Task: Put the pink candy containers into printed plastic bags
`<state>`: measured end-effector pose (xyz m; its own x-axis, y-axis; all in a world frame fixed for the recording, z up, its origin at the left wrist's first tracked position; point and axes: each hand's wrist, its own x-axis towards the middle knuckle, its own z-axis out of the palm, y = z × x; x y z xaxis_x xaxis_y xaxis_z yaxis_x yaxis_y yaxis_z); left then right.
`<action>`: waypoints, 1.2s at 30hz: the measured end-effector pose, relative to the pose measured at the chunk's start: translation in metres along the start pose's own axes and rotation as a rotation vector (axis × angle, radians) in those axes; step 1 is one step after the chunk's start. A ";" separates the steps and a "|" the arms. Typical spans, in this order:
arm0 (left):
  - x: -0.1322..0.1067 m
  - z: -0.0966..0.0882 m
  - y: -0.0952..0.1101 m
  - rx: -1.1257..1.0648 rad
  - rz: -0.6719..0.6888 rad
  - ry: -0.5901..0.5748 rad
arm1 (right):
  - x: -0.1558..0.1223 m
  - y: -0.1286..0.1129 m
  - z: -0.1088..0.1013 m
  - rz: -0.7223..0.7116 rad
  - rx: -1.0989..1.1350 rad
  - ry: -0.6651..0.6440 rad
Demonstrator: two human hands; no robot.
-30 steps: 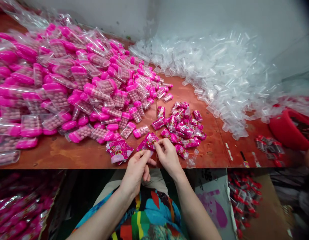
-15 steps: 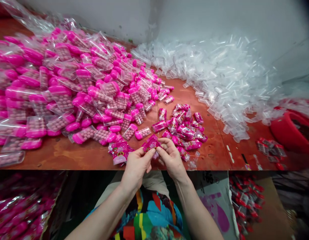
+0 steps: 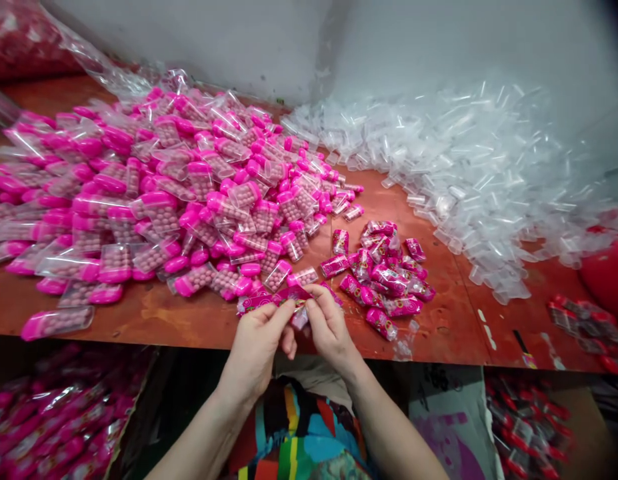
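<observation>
My left hand [image 3: 259,343] and my right hand [image 3: 330,328] both pinch a small pink printed label [image 3: 293,294] held edge-on just above the front edge of the brown table [image 3: 153,313]. A clear case with a pink cap sits under the label between my fingers. A few more pink labels [image 3: 251,303] lie by my left hand. A small heap of labelled pink cases [image 3: 383,273] lies to the right of my hands.
A big pile of bagged pink-capped candy cases [image 3: 153,193] covers the table's left half. A heap of clear plastic sleeves [image 3: 469,173] fills the back right. A red tub [image 3: 611,273] stands at the right edge. Boxes of packed cases sit below the table on the left [image 3: 53,420].
The label has turned from face-up to edge-on between my fingers. My view has shifted left and up, so the piles sit lower and further right in the picture.
</observation>
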<state>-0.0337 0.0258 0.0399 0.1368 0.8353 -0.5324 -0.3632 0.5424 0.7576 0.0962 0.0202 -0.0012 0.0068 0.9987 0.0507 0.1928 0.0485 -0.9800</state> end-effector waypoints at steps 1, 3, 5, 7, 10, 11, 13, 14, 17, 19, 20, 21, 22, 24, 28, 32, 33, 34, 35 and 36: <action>-0.001 -0.004 0.005 -0.028 0.000 0.013 | 0.007 0.000 -0.004 -0.033 -0.067 -0.028; -0.002 -0.011 0.014 -0.076 0.010 0.055 | 0.022 0.000 -0.012 -0.131 -0.275 -0.052; -0.003 -0.016 0.021 -0.112 0.022 0.087 | 0.036 0.004 -0.017 -0.234 -0.579 -0.106; -0.002 -0.017 0.024 -0.154 0.034 0.107 | 0.045 0.009 -0.017 -0.281 -0.831 -0.191; -0.001 -0.015 0.023 -0.237 0.042 0.129 | 0.049 0.015 -0.012 -0.287 -0.958 -0.224; -0.001 -0.013 0.022 -0.262 0.040 0.130 | 0.047 0.016 -0.011 -0.279 -0.943 -0.189; 0.000 -0.011 0.020 -0.302 0.034 0.123 | 0.041 0.013 -0.012 -0.238 -0.816 -0.065; 0.001 -0.010 0.019 -0.320 0.034 0.120 | 0.036 0.010 -0.014 -0.195 -0.696 0.004; 0.002 -0.005 0.015 -0.365 0.037 0.125 | 0.013 -0.004 -0.018 0.027 -0.178 0.087; 0.003 -0.001 0.011 -0.379 0.030 0.130 | -0.005 -0.012 -0.018 0.174 0.143 0.034; 0.004 0.002 0.009 -0.380 0.026 0.123 | -0.013 -0.015 -0.017 0.211 0.254 0.016; 0.004 0.005 0.006 -0.375 0.023 0.111 | -0.020 -0.017 -0.014 0.231 0.337 0.018; 0.004 0.007 0.003 -0.363 0.021 0.096 | -0.025 -0.018 -0.012 0.237 0.396 0.028; 0.003 0.013 -0.003 -0.324 0.016 0.064 | -0.031 -0.018 -0.008 0.239 0.465 0.072; -0.001 0.021 -0.011 -0.238 0.009 0.044 | -0.036 -0.019 -0.006 0.260 0.488 0.109; -0.004 0.027 -0.016 -0.195 0.011 0.024 | -0.041 -0.020 -0.010 0.301 0.523 0.090; -0.004 0.028 -0.017 -0.180 0.008 0.012 | -0.043 -0.020 -0.011 0.315 0.545 0.079; -0.003 0.028 -0.018 -0.160 0.005 0.001 | -0.044 -0.020 -0.013 0.329 0.571 0.064; -0.003 0.028 -0.019 -0.137 0.000 -0.011 | -0.045 -0.021 -0.015 0.345 0.601 0.045; -0.003 0.028 -0.020 -0.115 -0.005 -0.024 | -0.045 -0.021 -0.018 0.361 0.632 0.021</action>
<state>-0.0010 0.0152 0.0365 0.1606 0.8352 -0.5259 -0.4658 0.5339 0.7057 0.1092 -0.0265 0.0204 -0.0169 0.9541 -0.2991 -0.4285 -0.2772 -0.8600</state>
